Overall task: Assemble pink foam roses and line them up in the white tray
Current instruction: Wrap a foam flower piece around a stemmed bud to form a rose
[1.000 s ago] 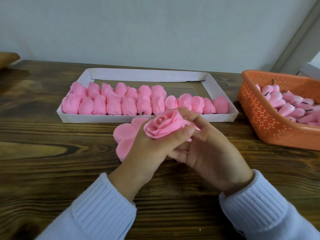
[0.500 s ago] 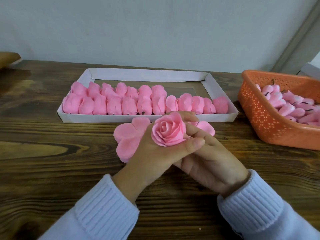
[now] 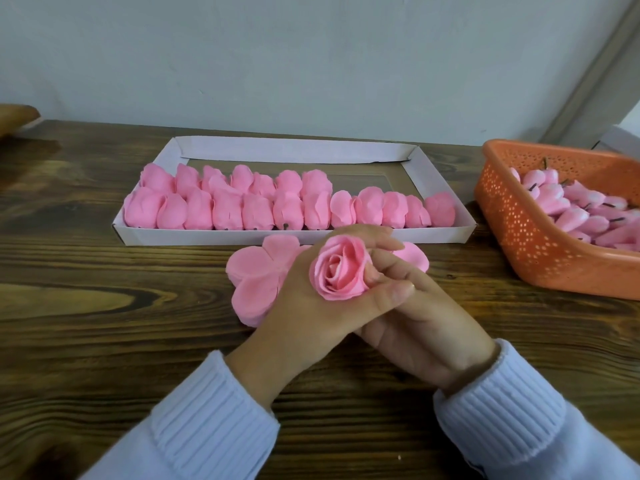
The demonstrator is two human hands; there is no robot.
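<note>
Item: rose (image 3: 341, 273), pink foam, held over the near-centre table, just short of the white tray (image 3: 294, 237); left hand (image 3: 304, 306) curled round it, thumb across its near side; right hand (image 3: 426, 327) with fingers bent against its right side, gripping too; change: the bloom, tilted sideways a second ago, now faces up, petals wrapped close; judged assembled, due for the far row's open right part; flat petal sheets (image 3: 256, 275) lie beneath.
</note>
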